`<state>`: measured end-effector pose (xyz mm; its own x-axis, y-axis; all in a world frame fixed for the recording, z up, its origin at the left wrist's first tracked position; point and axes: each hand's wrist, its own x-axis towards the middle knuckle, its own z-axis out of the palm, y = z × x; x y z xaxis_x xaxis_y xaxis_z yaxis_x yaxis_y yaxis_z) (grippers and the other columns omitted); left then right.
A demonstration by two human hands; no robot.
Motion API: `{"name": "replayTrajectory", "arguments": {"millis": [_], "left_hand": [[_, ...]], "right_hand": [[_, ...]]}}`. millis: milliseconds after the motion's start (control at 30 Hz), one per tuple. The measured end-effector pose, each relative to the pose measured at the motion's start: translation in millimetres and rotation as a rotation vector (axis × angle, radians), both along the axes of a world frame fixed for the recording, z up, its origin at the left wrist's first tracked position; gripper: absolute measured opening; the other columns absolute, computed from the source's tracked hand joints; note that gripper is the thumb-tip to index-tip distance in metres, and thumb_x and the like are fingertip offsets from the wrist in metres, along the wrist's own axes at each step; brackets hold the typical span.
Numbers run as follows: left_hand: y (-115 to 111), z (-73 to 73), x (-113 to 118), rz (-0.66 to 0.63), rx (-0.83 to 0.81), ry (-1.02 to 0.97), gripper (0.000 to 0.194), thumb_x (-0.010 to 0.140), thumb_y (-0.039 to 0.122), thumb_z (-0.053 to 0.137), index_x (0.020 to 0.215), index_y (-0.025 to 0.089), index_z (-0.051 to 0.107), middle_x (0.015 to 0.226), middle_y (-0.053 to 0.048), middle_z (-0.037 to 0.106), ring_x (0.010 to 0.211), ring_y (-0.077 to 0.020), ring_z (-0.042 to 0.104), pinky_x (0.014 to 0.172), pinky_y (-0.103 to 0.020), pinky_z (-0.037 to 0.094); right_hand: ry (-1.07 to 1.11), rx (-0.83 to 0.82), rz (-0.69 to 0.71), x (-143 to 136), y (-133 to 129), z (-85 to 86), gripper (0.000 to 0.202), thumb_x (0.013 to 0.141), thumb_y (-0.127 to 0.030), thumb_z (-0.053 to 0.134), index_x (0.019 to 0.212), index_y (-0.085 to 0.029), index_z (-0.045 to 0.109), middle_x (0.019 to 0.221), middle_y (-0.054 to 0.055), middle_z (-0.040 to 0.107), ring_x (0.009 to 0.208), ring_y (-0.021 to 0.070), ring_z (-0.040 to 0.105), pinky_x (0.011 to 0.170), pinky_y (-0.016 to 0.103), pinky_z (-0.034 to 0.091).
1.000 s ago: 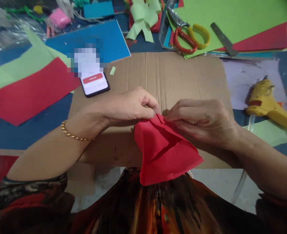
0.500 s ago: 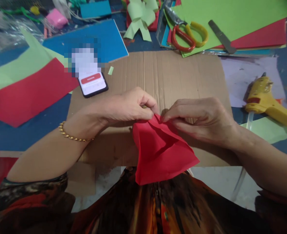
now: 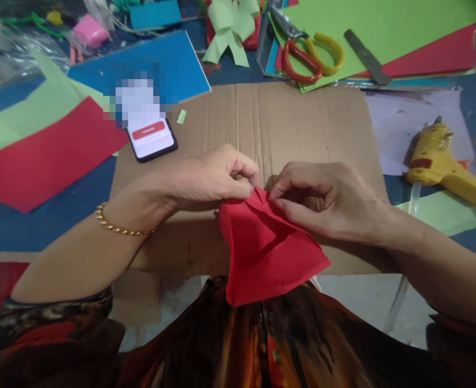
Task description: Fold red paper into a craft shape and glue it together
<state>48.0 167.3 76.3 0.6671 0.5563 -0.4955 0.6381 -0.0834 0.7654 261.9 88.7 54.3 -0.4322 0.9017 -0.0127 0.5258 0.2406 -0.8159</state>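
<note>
A folded piece of red paper [image 3: 270, 264] hangs between my hands over the near edge of the cardboard sheet [image 3: 302, 118], its wide end toward my body. My left hand [image 3: 217, 175] pinches its narrow top from the left, thumb and bent index finger closed on it. From the right, the thumb and fingertips of my right hand [image 3: 327, 196] grip the top edge close beside. Creases run down from the pinched top, and a flap stands out over a shaded fold. The paper's underside is hidden.
A phone [image 3: 153, 140] lies at the cardboard's left corner. Scissors [image 3: 302, 62] and a metal blade [image 3: 365, 56] rest on green paper [image 3: 403, 27]. A yellow glue gun [image 3: 435, 161] is at right, a pale green paper bow [image 3: 233, 24] behind, red paper [image 3: 52, 153] at left.
My right hand's fingers have curled a little and its thumb tip has shifted up along the paper's top edge. My left hand keeps its pinch; the red paper has barely moved.
</note>
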Motion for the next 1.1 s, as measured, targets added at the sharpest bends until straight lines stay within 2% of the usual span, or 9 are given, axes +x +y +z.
{"name": "replayTrajectory", "arguments": {"millis": [100,167,333,533,700,833,1100], "left_hand": [[-0.5,0.7,0.1,-0.023,0.007,-0.021,0.015,0.069,0.011,0.058,0.066,0.018,0.071,0.058,0.003,0.055,0.052,-0.0082,0.043,0.049,-0.022,0.028],[-0.3,0.7,-0.1,-0.041,0.002,-0.032,0.016,0.069,0.012,0.058,0.068,0.018,0.073,0.059,0.003,0.056,0.052,-0.0080,0.043,0.050,-0.022,0.029],[0.8,-0.9,-1.4,-0.044,-0.024,-0.044,0.019,0.071,0.013,0.059,0.075,0.017,0.077,0.061,0.002,0.059,0.054,-0.0085,0.047,0.051,-0.021,0.031],[0.5,0.2,-2.0,-0.045,-0.013,-0.020,0.018,0.071,0.012,0.060,0.072,0.018,0.077,0.058,0.003,0.057,0.051,-0.0080,0.045,0.048,-0.022,0.030],[-0.3,1.3,-1.6,-0.041,-0.016,-0.025,0.016,0.069,0.012,0.061,0.070,0.018,0.077,0.055,0.004,0.054,0.051,-0.0078,0.043,0.049,-0.022,0.031],[-0.1,1.5,-2.1,-0.044,-0.021,-0.015,0.017,0.070,0.013,0.062,0.072,0.019,0.078,0.053,0.004,0.051,0.050,-0.0083,0.043,0.050,-0.022,0.032],[0.1,-1.1,-2.7,-0.057,0.016,-0.020,0.017,0.071,0.014,0.061,0.072,0.018,0.077,0.055,0.003,0.053,0.050,-0.0076,0.043,0.049,-0.022,0.028]], "right_hand": [[-0.008,-0.015,-0.030,-1.5,0.2,-1.8,0.016,0.092,-0.034,0.069,0.080,-0.024,0.067,0.079,0.002,0.073,0.065,0.0152,0.060,0.060,0.033,0.044],[-0.016,-0.016,-0.060,-2.8,1.0,-4.3,0.018,0.092,-0.032,0.070,0.077,-0.023,0.065,0.074,0.000,0.071,0.063,0.0137,0.059,0.059,0.031,0.042],[0.021,-0.083,-0.119,-4.2,2.8,-7.5,0.011,0.091,-0.031,0.071,0.086,-0.022,0.069,0.073,-0.001,0.072,0.061,0.0128,0.060,0.058,0.028,0.043],[-0.029,-0.127,-0.090,-2.5,4.4,-5.6,0.021,0.094,-0.032,0.073,0.077,-0.020,0.072,0.067,0.000,0.070,0.058,0.0112,0.058,0.055,0.026,0.041],[-0.048,-0.149,-0.055,-4.1,5.9,-2.5,0.031,0.098,-0.025,0.070,0.068,-0.019,0.067,0.058,-0.003,0.063,0.052,0.0082,0.051,0.052,0.025,0.036],[-0.048,-0.185,-0.033,-3.6,6.8,-0.7,0.035,0.101,-0.027,0.066,0.066,-0.020,0.065,0.051,-0.004,0.056,0.048,0.0085,0.047,0.050,0.027,0.034],[-0.095,-0.135,0.011,-1.0,7.2,-1.0,0.037,0.103,-0.028,0.061,0.067,-0.021,0.067,0.051,-0.004,0.052,0.051,0.0098,0.045,0.055,0.030,0.033]]}}
